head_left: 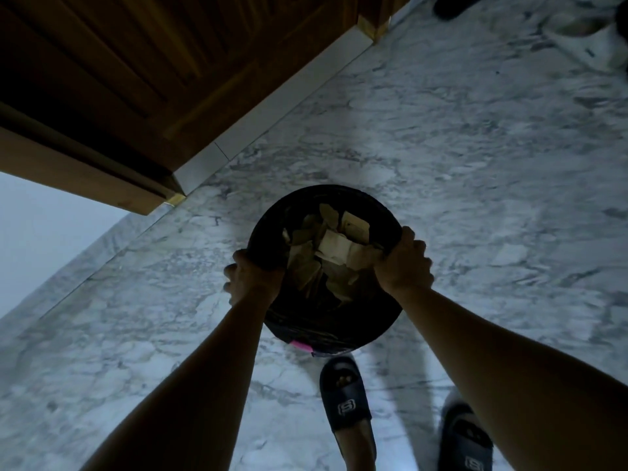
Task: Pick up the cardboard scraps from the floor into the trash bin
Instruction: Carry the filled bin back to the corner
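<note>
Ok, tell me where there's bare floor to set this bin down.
Bare marble floor lies to the right of the trash bin, and ahead of it up to the white baseboard. The floor to the left, below the wooden door, is bare too. It is crowded near the slippered feet and at the footwear top right. Both hands, left hand and right hand, grip the rim.

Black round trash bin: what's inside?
The black round trash bin, gripped at its rim by both hands, holds a pile of tan cardboard scraps. The bin's bottom and anything beneath the pile are hidden.

Both arms reach down, left hand [251, 278] and right hand [404, 263] clenched.
</note>
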